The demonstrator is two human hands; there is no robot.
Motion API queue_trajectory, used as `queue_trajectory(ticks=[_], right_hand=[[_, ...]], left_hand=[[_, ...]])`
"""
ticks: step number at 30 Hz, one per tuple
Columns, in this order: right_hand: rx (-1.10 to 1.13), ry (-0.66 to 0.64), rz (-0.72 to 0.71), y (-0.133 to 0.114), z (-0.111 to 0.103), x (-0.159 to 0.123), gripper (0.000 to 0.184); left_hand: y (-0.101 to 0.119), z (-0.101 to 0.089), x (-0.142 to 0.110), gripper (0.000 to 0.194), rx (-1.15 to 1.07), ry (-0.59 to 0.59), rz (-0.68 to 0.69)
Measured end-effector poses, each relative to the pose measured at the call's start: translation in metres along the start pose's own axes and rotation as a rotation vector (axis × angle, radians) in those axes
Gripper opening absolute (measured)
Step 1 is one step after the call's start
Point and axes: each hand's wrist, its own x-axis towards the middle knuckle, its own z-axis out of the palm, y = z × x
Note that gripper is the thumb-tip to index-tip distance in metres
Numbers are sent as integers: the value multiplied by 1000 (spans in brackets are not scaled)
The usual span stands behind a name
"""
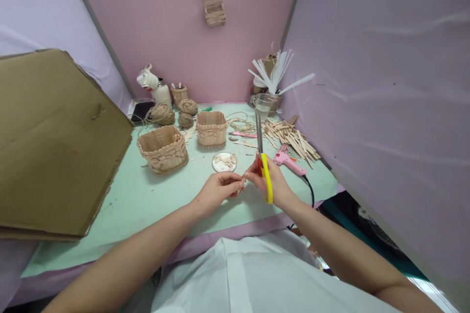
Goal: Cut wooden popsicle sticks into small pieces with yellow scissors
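Pinches a small pale piece (241, 186) between the nearly closed thumb and fingers of the left hand (222, 190), over the front part of the green table (128, 205). Holds yellow-handled scissors (268, 181) in the half-curled right hand (281, 186), with fingertips close against the piece, though cannot tell whether gripping it too. Works just in front of a round dish (219, 167), left of a pink glue gun (291, 162).
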Motion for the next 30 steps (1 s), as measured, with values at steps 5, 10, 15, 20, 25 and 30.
queue_trajectory(ticks=[5,10,15,20,25,30], right_hand=[[-13,65,68,4,-4,5,18],[-205,-86,167,-6,-20,-7,24],[-324,-376,281,-21,-30,-32,25],[-357,-538,342,-30,-30,-38,24],[-341,-566,409,-32,-26,-39,25],[-347,-548,415,-28,-20,-40,26]], left_hand=[[2,1,-2,23,11,41,23],[3,-2,1,22,-58,154,69],[5,-6,5,25,-131,216,73],[7,-5,4,20,-129,219,45],[7,-5,3,20,-138,213,54],[4,-4,3,20,-139,216,24]])
